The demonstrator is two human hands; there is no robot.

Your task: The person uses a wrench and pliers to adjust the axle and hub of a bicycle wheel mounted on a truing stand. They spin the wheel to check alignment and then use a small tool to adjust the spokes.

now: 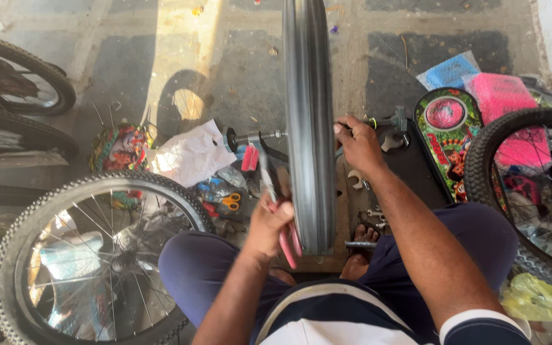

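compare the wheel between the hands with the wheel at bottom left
The centre wheel stands upright, seen edge-on, between the left hand and right hand; the left wheel leans with its face to the camera, untouched. The centre wheel's tyre looks smooth and its spokes are hidden; the left wheel's tyre is knobbly and its spokes show. Both are bicycle wheels with dark tyres.

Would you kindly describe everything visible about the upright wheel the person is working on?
The upright wheel stands edge-on between the person's knees, its smooth dark-grey tyre facing the camera. A threaded axle sticks out to its left. The right hand grips at the hub side; the left hand holds pink-handled pliers beside the tyre. Its lower edge rests near a wooden board.
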